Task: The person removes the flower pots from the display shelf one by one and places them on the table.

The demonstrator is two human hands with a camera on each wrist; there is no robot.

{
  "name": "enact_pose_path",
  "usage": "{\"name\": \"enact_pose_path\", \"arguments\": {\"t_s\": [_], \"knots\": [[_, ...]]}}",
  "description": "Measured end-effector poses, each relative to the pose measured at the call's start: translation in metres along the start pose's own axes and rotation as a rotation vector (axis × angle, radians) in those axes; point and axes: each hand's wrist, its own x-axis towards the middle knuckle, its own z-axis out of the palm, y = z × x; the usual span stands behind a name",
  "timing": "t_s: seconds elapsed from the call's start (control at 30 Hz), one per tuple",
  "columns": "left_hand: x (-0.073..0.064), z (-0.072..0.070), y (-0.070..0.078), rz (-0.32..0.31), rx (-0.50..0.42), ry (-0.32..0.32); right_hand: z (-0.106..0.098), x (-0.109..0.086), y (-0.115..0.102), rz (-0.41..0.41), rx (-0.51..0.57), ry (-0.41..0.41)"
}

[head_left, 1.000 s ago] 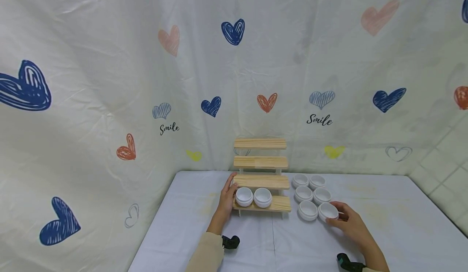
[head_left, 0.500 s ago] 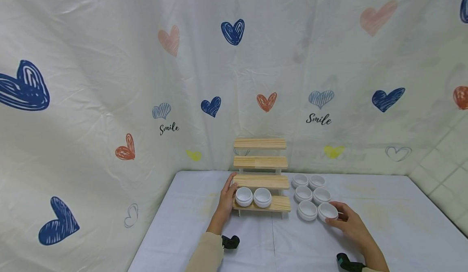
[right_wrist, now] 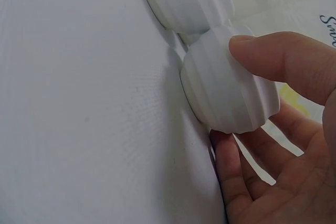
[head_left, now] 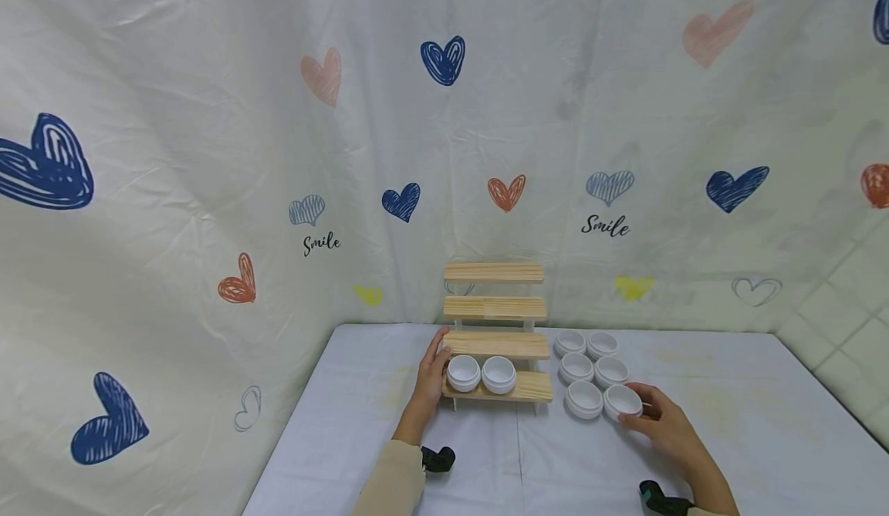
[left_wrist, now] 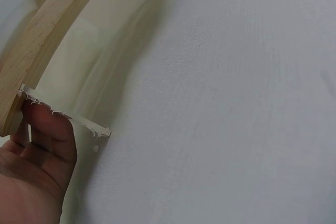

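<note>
A tiered display stand (head_left: 496,344) with pale wooden shelves and white side supports stands at the back middle of the table. Two small white bowls (head_left: 498,375) sit on the left and middle of its lowest shelf. My left hand (head_left: 425,381) grips the left side of the stand; up close, curled fingers (left_wrist: 52,127) lie under the plank's end by the white support. To the right, my right hand (head_left: 660,422) holds the nearest right white bowl (right_wrist: 226,80) of a two-column group, thumb on one side and fingers on the other. That bowl still rests on the table.
Several other white bowls (head_left: 585,399) stand close together right of the stand. A white cloth covers the table (head_left: 479,477), and a heart-printed curtain (head_left: 514,115) hangs behind. A dark device (head_left: 437,460) is strapped at the left wrist, another (head_left: 663,498) at the right.
</note>
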Motion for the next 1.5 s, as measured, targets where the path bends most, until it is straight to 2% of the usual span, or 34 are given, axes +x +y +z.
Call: {"name": "enact_pose_path", "arguments": {"t_s": [0.83, 1.23, 1.5], "knots": [[-0.002, 0.001, 0.003, 0.015, 0.01, 0.002, 0.002, 0.004, 0.004, -0.007, -0.001, 0.009], [0.001, 0.001, -0.001, 0.007, 0.002, -0.006, -0.004, -0.005, -0.006, -0.035, 0.039, 0.01], [0.001, 0.001, -0.001, 0.004, -0.001, -0.001, -0.011, -0.008, -0.013, -0.07, 0.037, 0.134]]}}
